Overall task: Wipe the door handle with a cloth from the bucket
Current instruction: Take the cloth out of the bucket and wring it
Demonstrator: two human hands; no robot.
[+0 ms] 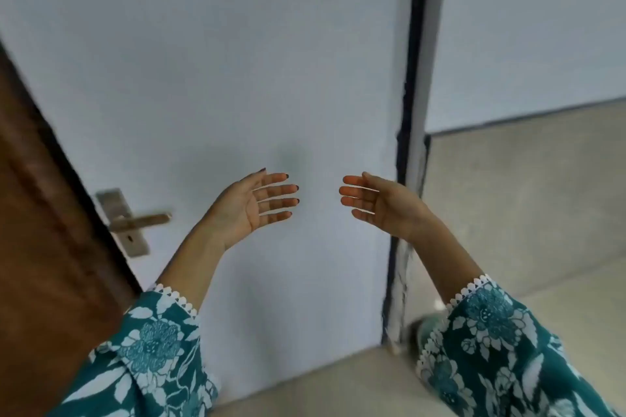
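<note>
I see my left hand (252, 205) and right hand (376, 201) spread wide, each grip holding nothing, door handle (144, 220) off left.

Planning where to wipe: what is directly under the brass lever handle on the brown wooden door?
Under the brass lever handle, a dark keyhole sits in the same metal backplate. The brown wooden door hides whatever is behind the plate.

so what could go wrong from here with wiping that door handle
Both the left hand and right hand are open and empty, and no cloth or bucket is in view, so the wipe could start without one. The door handle sits at the left edge, off to the side of both hands, so a reach may be awkward. The brown door looks ajar, so it may swing when pressed.
</note>
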